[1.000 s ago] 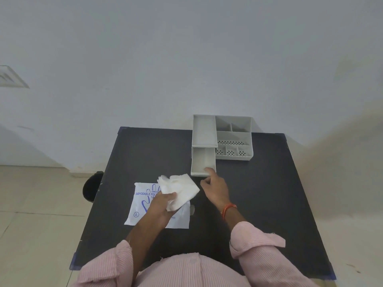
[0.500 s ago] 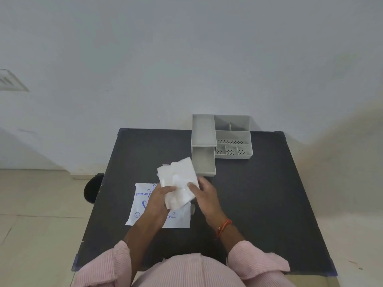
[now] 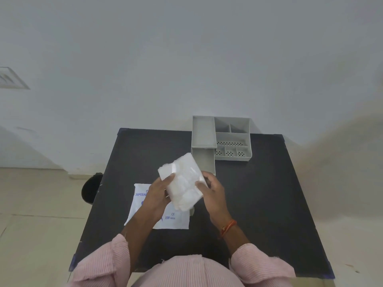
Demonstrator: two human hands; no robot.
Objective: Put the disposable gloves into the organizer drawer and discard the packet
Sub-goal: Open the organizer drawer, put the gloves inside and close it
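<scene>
A white stack of disposable gloves (image 3: 183,181) is held above the black table (image 3: 259,204), between both hands. My left hand (image 3: 157,193) grips its left edge and my right hand (image 3: 213,189) grips its right edge. The flat white packet (image 3: 176,219) with blue print lies on the table under my left hand, partly hidden. The grey organizer (image 3: 232,139) stands at the table's far edge. Its drawer (image 3: 206,160) is pulled out toward me, and the gloves cover its near left corner.
A dark round bin (image 3: 91,188) sits on the floor by the table's left edge. A white wall rises behind the organizer. Beige floor tiles lie left and right of the table.
My right hand left the drawer front and came back to grip the glove stack. The stack rose and moved right, toward the drawer, and both hands hold it.
</scene>
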